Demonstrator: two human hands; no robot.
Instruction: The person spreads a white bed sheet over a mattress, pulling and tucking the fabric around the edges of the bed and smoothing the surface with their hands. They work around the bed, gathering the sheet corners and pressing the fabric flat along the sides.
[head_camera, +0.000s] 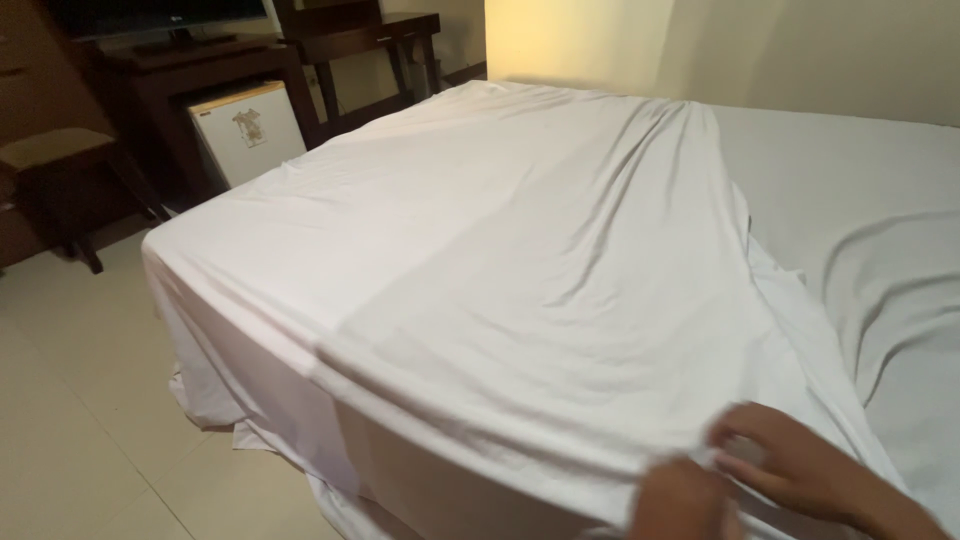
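As both hands, left (683, 500) and right (790, 462), apparently pinched its near edge, the sheet (520, 270) on the bed (880, 200) looked light, limp, best gripped by that hem.

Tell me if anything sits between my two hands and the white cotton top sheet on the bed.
Nothing visible does. The right hand and the left hand are already on the white cotton top sheet at the near edge of the bed, fingers pinching the fabric.
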